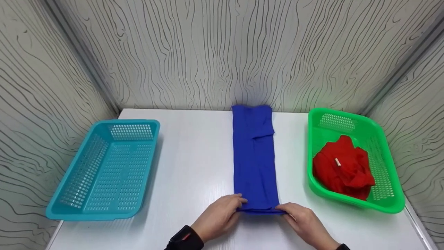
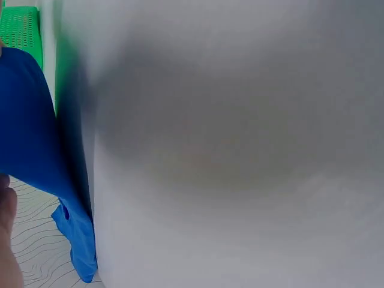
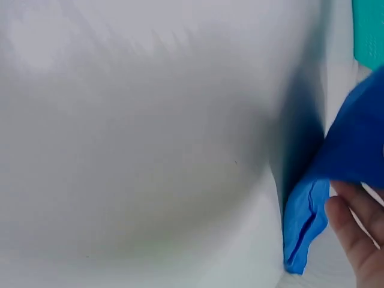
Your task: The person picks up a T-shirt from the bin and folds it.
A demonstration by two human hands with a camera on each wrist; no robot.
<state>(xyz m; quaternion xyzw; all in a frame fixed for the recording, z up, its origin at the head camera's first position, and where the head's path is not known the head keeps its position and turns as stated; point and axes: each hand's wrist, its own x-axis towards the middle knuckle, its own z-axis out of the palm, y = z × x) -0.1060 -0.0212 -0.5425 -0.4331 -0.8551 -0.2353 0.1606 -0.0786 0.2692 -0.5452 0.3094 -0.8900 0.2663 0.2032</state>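
A blue garment (image 1: 255,166), folded lengthwise into a long narrow strip, runs from the back wall toward the front of the table. What looks like a folded-over flap lies near its far right edge. At the near end, my left hand (image 1: 220,216) pinches the left corner and my right hand (image 1: 304,221) pinches the right corner. Both wrist views show this end of the blue garment (image 2: 27,120) (image 3: 354,144) raised off the tabletop, while its far part rests on the table. Fingers of the right hand (image 3: 360,225) show at the cloth's edge.
On the left stands a turquoise perforated basket (image 1: 147,170) with nothing visible inside. A green basket (image 1: 314,187) stands on the right, holding a crumpled red garment (image 1: 341,170) with a small white tag. Wood-grain patterned panels (image 1: 194,55) enclose the white table (image 1: 194,149) behind and at both sides.
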